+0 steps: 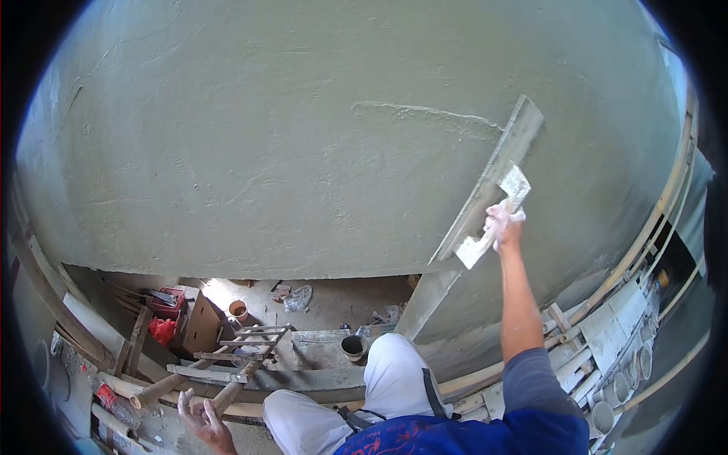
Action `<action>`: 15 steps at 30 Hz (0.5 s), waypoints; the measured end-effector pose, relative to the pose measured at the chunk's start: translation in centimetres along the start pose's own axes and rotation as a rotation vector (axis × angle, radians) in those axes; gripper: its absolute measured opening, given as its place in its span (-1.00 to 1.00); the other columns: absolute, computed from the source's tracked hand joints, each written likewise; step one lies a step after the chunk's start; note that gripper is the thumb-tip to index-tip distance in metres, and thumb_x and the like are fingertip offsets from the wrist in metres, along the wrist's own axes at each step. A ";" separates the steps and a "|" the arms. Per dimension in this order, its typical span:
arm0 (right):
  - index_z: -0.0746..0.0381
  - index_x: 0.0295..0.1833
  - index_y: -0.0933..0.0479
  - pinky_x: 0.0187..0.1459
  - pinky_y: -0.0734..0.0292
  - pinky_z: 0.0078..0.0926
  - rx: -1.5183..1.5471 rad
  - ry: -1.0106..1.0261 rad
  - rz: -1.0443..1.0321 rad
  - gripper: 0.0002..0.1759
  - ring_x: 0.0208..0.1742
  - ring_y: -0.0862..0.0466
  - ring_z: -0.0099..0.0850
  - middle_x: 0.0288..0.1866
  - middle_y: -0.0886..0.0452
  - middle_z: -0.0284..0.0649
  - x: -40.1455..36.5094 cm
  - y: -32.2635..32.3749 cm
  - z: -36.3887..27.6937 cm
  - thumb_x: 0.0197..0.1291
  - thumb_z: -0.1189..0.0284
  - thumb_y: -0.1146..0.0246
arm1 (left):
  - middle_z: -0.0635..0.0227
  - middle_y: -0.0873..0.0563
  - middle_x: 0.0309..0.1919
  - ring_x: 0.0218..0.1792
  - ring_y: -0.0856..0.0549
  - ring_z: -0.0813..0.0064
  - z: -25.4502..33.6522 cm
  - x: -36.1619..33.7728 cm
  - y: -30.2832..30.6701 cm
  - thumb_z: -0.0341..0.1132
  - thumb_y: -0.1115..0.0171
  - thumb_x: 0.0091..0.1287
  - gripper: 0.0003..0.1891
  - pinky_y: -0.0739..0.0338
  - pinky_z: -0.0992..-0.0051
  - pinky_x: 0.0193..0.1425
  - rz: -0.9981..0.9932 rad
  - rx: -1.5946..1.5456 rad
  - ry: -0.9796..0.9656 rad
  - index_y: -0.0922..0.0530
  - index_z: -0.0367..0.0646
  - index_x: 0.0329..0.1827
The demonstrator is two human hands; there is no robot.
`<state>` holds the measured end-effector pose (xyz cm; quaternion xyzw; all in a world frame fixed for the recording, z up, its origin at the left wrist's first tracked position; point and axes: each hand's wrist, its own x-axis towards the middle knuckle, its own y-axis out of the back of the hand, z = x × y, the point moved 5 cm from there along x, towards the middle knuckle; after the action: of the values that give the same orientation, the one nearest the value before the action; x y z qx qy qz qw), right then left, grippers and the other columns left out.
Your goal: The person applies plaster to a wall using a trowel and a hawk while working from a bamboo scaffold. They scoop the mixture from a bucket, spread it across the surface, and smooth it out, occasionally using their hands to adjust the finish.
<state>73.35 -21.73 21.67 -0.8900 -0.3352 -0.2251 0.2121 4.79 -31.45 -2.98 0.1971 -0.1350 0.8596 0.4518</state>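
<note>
Grey plaster wall [250, 152] meets right hand's trowel [494, 180]

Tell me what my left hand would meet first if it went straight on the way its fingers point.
Probably the bamboo ladder pole just beyond the fingertips of your left hand, though depth is hard to judge here.
</note>
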 end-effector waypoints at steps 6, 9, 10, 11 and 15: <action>0.36 -0.20 -0.47 -0.65 -0.41 -0.50 -0.237 -0.012 -0.410 -0.66 -0.65 -0.49 -0.56 -0.58 -0.51 -0.32 -7.9 -16.1 -5.7 -0.20 0.53 -0.31 | 0.19 -0.41 0.16 -0.16 -0.50 0.53 -1.4 -0.3 1.5 -0.57 -0.04 0.32 -0.46 -0.47 0.58 -0.11 0.020 0.023 -0.036 -0.15 -0.29 0.37; 0.43 -0.17 -0.50 -0.27 -0.57 -0.26 -0.447 0.295 -0.573 -0.54 -0.40 -0.65 -0.10 -0.44 -0.64 0.01 -11.3 -23.2 -7.1 -0.26 0.39 -0.28 | 0.12 -0.39 0.19 -0.17 -0.54 0.49 1.7 1.0 -1.7 -0.61 -0.03 0.28 -0.46 -0.49 0.53 -0.06 -0.025 -0.031 -0.061 -0.13 -0.34 0.34; 0.43 -0.14 -0.50 -0.20 -0.56 -0.25 -0.427 0.313 -0.639 -0.52 -0.31 -0.65 -0.03 -0.38 -0.64 0.09 -12.7 -24.9 -7.5 -0.26 0.39 -0.28 | 0.11 -0.39 0.19 -0.20 -0.55 0.48 2.1 1.2 -2.4 -0.61 -0.04 0.28 -0.46 -0.49 0.54 -0.07 -0.054 0.072 -0.144 -0.13 -0.34 0.33; 0.44 -0.12 -0.51 -0.13 -0.55 -0.24 -0.403 0.339 -0.705 -0.50 -0.23 -0.65 0.04 -0.32 -0.63 0.17 -13.7 -25.8 -7.9 -0.25 0.39 -0.27 | 0.12 -0.39 0.20 -0.21 -0.54 0.50 3.0 1.2 -2.9 -0.60 -0.04 0.28 -0.45 -0.50 0.55 -0.08 -0.070 0.090 -0.200 -0.13 -0.33 0.34; 0.45 -0.01 -0.48 -0.06 -0.53 -0.27 -0.414 0.361 -0.736 -0.42 -0.11 -0.67 -0.07 -0.20 -0.64 0.14 -15.2 -24.2 -8.6 -0.23 0.39 -0.30 | 0.08 -0.41 0.19 -0.25 -0.55 0.46 4.6 0.3 -3.5 -0.62 -0.09 0.23 -0.43 -0.49 0.52 -0.09 -0.057 -0.028 -0.299 -0.15 -0.34 0.31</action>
<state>44.12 -17.28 25.87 -0.6819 -0.5344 -0.4992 -0.0093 8.58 -31.15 1.43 0.3203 -0.2073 0.8055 0.4534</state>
